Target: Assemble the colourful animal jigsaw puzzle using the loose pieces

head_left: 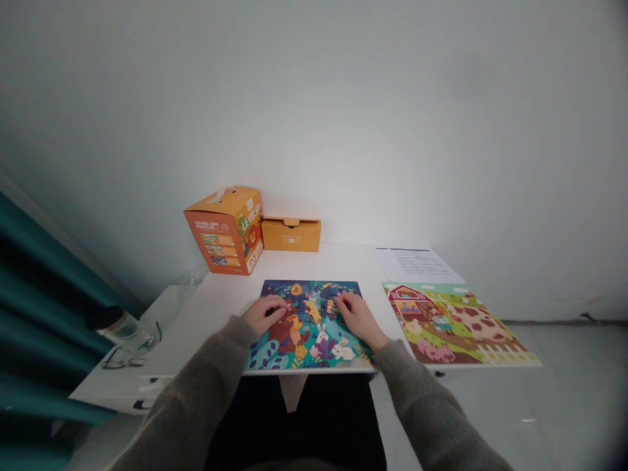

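We list: forest puzzle (pixel 309 324), printed card, matt with a faint sheen. Farm puzzle (pixel 458 324) at three o'clock, same card. Two orange boxes (pixel 228 229) (pixel 291 234) at eleven o'clock, matt cardboard. Paper sheet (pixel 417 263), plain matt. Table (pixel 223 294), smooth white. Sleeves (pixel 196 392), soft knitted cloth. Bottle (pixel 120 327), clear, glossy.

Box lettering (pixel 250 226) blurred, paper print (pixel 416 261) (too small) unreadable
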A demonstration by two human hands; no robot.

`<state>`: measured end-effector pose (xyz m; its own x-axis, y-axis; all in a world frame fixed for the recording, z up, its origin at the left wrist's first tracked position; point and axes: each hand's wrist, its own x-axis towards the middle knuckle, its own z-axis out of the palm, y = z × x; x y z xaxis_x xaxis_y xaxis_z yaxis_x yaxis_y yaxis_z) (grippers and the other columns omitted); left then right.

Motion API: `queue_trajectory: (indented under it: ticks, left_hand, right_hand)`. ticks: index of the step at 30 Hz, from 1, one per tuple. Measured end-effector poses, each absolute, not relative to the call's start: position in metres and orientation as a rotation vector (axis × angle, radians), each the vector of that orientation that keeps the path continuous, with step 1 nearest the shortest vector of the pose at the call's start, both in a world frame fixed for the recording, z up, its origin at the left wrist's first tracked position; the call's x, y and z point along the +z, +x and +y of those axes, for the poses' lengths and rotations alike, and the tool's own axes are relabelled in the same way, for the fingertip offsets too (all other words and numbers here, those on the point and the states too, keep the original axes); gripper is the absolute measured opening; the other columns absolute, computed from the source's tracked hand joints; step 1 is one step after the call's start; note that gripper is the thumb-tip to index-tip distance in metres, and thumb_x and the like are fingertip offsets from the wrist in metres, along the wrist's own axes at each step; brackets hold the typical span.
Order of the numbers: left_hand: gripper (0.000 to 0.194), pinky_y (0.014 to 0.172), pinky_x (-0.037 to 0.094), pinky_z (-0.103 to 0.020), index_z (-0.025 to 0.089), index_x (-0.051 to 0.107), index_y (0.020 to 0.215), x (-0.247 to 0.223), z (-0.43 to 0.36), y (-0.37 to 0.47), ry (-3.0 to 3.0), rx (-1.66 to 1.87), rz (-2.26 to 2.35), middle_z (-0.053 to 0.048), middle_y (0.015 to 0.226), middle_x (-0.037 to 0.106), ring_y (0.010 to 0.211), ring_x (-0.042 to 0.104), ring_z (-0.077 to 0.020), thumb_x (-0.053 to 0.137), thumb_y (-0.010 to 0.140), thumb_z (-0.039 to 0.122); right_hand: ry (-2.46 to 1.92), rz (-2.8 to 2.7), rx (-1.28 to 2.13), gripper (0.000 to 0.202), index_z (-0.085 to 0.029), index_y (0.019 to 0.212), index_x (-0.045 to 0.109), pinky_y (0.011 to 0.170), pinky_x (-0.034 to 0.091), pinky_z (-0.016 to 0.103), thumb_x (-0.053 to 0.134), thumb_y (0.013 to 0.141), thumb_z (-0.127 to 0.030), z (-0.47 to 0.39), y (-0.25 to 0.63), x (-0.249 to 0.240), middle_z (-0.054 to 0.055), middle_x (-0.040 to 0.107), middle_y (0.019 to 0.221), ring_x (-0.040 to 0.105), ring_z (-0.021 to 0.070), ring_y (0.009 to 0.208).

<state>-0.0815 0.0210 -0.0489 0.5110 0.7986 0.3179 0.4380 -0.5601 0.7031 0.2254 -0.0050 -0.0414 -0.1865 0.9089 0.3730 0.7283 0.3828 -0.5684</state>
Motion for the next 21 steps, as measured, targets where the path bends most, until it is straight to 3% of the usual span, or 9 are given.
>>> queue_trajectory:
  ticks: [7, 12, 21]
  left_hand:
    - [0.029, 0.089, 0.048, -0.036, 0.017, 0.073, 0.092, -0.051, 0.020, -0.081, 2.203, 0.887, 1.002, -0.008, 0.096, 0.072, 0.094, 0.064, -0.0225, 0.051, 0.094, 0.037]
    - [0.028, 0.088, 0.047, -0.036, 0.017, 0.073, 0.092, -0.054, 0.021, -0.081, 2.201, 0.900, 0.998, -0.008, 0.095, 0.071, 0.093, 0.064, -0.0221, 0.051, 0.094, 0.035]
    - [0.028, 0.090, 0.047, -0.036, 0.018, 0.073, 0.092, -0.051, 0.020, -0.081, 2.203, 0.893, 0.996, -0.008, 0.096, 0.071, 0.095, 0.064, -0.0223, 0.052, 0.094, 0.035]
  right_hand:
    - [-1.452, -2.069, 0.299, 0.033, -0.020, 0.071, 0.054, 0.070, 0.034, 0.027, 0.043, 0.100, -0.032, -0.004, 0.221, -0.038, 0.001, 0.057, 0.071, 0.051, 0.0168, 0.071]
    - [-1.560, -2.175, 0.494, 0.034, -0.019, 0.072, 0.058, 0.061, 0.032, 0.025, 0.043, 0.101, -0.031, 0.007, 0.222, -0.021, 0.000, 0.059, 0.068, 0.052, 0.0142, 0.064]
    - [-1.722, -2.301, 0.401, 0.028, -0.018, 0.085, 0.067, 0.069, 0.039, 0.028, 0.047, 0.100, -0.031, 0.050, 0.187, -0.013, 0.010, 0.072, 0.091, 0.065, 0.0207, 0.081]
